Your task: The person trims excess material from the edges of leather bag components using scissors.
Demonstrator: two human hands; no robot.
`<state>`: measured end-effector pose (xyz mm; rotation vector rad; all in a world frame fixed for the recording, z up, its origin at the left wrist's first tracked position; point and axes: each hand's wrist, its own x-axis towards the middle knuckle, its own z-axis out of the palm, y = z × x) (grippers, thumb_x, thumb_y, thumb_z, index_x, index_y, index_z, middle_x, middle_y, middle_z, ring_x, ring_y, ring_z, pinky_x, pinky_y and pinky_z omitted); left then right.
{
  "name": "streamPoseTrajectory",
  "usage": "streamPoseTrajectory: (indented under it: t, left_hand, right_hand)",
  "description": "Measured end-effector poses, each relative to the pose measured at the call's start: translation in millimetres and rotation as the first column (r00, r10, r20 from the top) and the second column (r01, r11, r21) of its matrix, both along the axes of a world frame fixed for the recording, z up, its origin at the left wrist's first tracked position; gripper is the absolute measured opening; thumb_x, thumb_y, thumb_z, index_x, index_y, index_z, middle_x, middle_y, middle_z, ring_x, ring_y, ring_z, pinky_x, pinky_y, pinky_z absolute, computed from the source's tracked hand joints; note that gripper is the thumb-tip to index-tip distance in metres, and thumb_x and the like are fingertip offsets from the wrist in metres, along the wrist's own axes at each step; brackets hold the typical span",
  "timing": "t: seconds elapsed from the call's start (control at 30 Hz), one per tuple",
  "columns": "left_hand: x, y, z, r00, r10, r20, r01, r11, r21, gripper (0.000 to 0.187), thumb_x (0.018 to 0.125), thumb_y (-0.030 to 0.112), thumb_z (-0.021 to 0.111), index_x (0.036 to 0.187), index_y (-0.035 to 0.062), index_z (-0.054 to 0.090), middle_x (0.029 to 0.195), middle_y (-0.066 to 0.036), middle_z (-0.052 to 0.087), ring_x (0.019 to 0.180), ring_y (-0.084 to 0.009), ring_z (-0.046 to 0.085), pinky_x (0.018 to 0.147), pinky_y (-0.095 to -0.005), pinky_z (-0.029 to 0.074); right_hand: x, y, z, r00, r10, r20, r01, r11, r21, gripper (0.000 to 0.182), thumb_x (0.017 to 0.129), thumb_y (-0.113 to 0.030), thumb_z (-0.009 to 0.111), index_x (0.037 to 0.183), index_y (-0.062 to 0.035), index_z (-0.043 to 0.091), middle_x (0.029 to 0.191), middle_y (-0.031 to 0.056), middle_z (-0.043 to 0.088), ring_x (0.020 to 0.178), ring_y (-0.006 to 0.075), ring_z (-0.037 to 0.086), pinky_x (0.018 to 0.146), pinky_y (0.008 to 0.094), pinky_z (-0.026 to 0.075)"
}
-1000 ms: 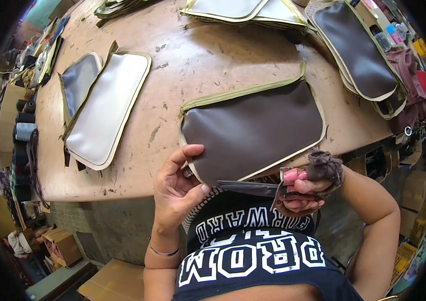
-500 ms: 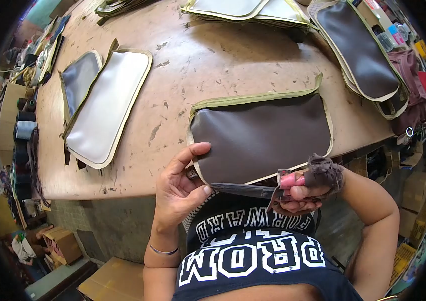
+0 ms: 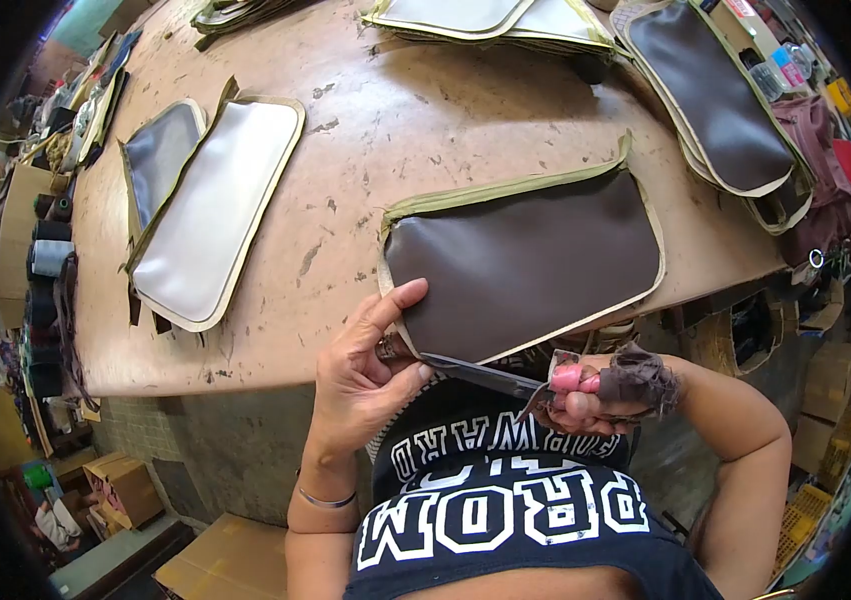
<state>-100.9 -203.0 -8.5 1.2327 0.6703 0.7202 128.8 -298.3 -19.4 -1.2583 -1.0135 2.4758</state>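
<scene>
A dark brown pouch panel (image 3: 525, 265) with a pale edge and an olive zipper strip (image 3: 505, 195) along its top lies at the table's front, its lower edge overhanging. My left hand (image 3: 360, 355) pinches its lower left corner, thumb below and index finger on the brown face. In my right hand (image 3: 590, 400) is a pair of scissors (image 3: 490, 375), dark-bladed, with pink and ragged brown wrapping round the handles. The blades lie along the pouch's lower edge, their tips beside my left thumb. Whether the blades are fully closed is hard to see.
On the worn table (image 3: 345, 130), a silver pouch (image 3: 220, 210) overlaps a dark one (image 3: 160, 155) at left. Stacked pale pouches (image 3: 490, 18) lie at the back, brown ones (image 3: 715, 95) at right. Thread spools (image 3: 50, 260) line the left side; a cardboard box (image 3: 225, 560) stands below.
My right hand has moved slightly left and down, angling the scissors more steeply. The pouch's right side has tilted up a little, and its zipper end has shifted left. My left hand keeps its pinch.
</scene>
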Motion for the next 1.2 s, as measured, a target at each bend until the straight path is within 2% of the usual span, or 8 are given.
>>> streamPoseTrajectory:
  t: [0.33,0.5,0.6,0.7,0.83,1.03,1.13,1.2]
  left_hand:
    - [3.8,-11.0,-2.0,0.997,0.071,-0.015,-0.070,0.996,0.064,0.055,0.064,-0.016,0.050,0.115,-0.0037,0.037,0.106,-0.008,0.039,0.094,-0.0130,0.047,0.076,-0.0203,0.044]
    - [1.8,-16.5,-6.9,0.983,0.142,-0.115,-0.113,0.968,0.224,0.055,0.064,-0.016,0.049,0.116,-0.0022,0.037,0.105,-0.008,0.039,0.089,-0.0115,0.050,0.065,-0.0143,0.046]
    - [3.6,-19.4,-4.8,0.981,0.151,-0.122,-0.114,0.958,0.263,0.056,0.063,-0.016,0.050,0.116,-0.0063,0.034,0.117,-0.012,0.035,0.099,-0.0157,0.046,0.079,-0.0238,0.044]
    - [9.1,-22.3,-4.5,0.975,0.208,-0.083,-0.177,0.943,0.281,0.057,0.064,-0.015,0.051,0.117,0.0003,0.038,0.101,-0.006,0.039,0.083,-0.0081,0.051,0.054,-0.0111,0.043]
    - [6.4,-22.9,-9.7,0.974,0.203,-0.101,-0.164,0.937,0.308,0.056,0.064,-0.015,0.051,0.117,0.0003,0.037,0.102,-0.007,0.038,0.084,-0.0103,0.052,0.058,-0.0115,0.045]
    - [8.4,-23.8,-9.6,0.972,0.211,-0.102,-0.168,0.930,0.328,0.057,0.064,-0.015,0.050,0.117,0.0012,0.038,0.105,-0.007,0.039,0.078,-0.0077,0.054,0.048,-0.0107,0.040]
    - [6.3,-24.7,-6.5,0.965,0.204,-0.167,-0.145,0.940,0.310,0.058,0.063,-0.016,0.048,0.117,0.0012,0.038,0.103,-0.006,0.039,0.076,-0.0063,0.053,0.048,-0.0119,0.040]
    - [4.3,-24.8,-1.3,0.959,0.181,-0.217,-0.110,0.947,0.302,0.059,0.062,-0.016,0.048,0.118,0.0007,0.037,0.101,-0.006,0.040,0.075,-0.0057,0.052,0.050,-0.0126,0.041]
  right_hand:
    - [-7.1,-13.0,-1.7,0.972,-0.130,-0.197,0.118,0.990,-0.074,0.036,0.080,-0.037,0.046,0.057,-0.0091,0.043,0.045,-0.0008,0.043,0.034,0.0064,0.042,0.031,0.0156,0.034]
    - [-13.8,-14.7,-2.0,0.984,-0.123,-0.125,0.110,0.988,-0.104,0.033,0.079,-0.038,0.045,0.063,-0.0088,0.043,0.046,-0.0009,0.042,0.036,0.0056,0.043,0.031,0.0153,0.035]
    - [-18.3,-9.5,13.3,0.991,-0.119,-0.056,0.113,0.989,-0.090,0.042,0.071,-0.048,0.050,0.061,-0.0082,0.041,0.047,-0.0023,0.037,0.038,0.0050,0.039,0.033,0.0159,0.030]
    - [-20.1,-13.2,8.6,0.986,-0.148,-0.074,0.139,0.983,-0.118,0.049,0.067,-0.055,0.053,0.059,-0.0082,0.039,0.048,-0.0035,0.033,0.039,0.0044,0.036,0.033,0.0162,0.028]
    - [-20.6,-18.5,6.6,0.989,-0.122,-0.081,0.117,0.991,-0.060,0.040,0.076,-0.047,0.045,0.061,-0.0104,0.041,0.045,-0.0042,0.037,0.036,0.0037,0.037,0.032,0.0159,0.032]
    - [-28.1,-14.9,12.0,0.977,-0.195,-0.088,0.182,0.974,-0.133,0.048,0.068,-0.056,0.051,0.060,-0.0100,0.038,0.049,-0.0040,0.033,0.039,0.0038,0.034,0.033,0.0158,0.027]
    - [-26.3,-21.0,-3.4,0.965,-0.210,-0.159,0.204,0.977,-0.056,0.042,0.078,-0.043,0.046,0.055,-0.0092,0.039,0.045,-0.0034,0.038,0.036,0.0043,0.037,0.032,0.0174,0.031]
    - [-17.7,-17.4,2.5,0.996,-0.047,-0.074,0.058,0.987,0.149,0.042,0.078,-0.041,0.048,0.054,-0.0082,0.039,0.045,-0.0030,0.039,0.037,0.0045,0.039,0.033,0.0175,0.030]
